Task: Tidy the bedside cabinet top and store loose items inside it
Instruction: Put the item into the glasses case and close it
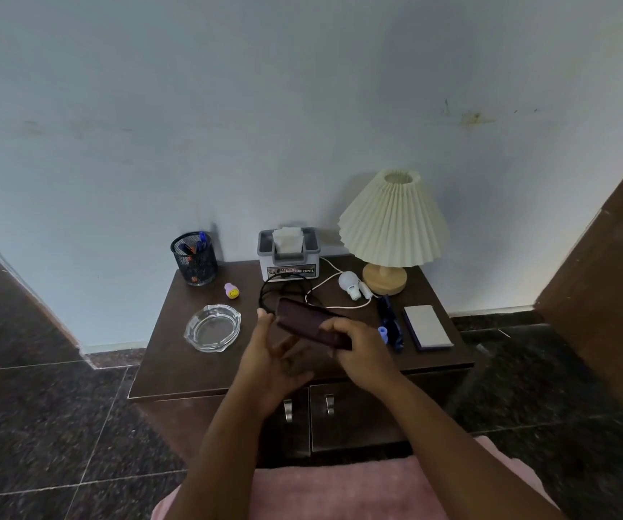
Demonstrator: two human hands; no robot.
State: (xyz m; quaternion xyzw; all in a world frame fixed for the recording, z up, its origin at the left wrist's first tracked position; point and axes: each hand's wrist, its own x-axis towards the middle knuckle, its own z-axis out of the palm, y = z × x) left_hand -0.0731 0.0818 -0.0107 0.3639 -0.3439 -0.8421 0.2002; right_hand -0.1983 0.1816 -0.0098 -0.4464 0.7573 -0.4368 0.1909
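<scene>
The dark case (308,324) is held in the air just above the cabinet surface (189,369). The right hand (358,354) grasps its near end with curled fingers. The left hand (276,362) is released, fingers spread, touching its far end. A glass ashtray (213,327) lies at the left.
</scene>
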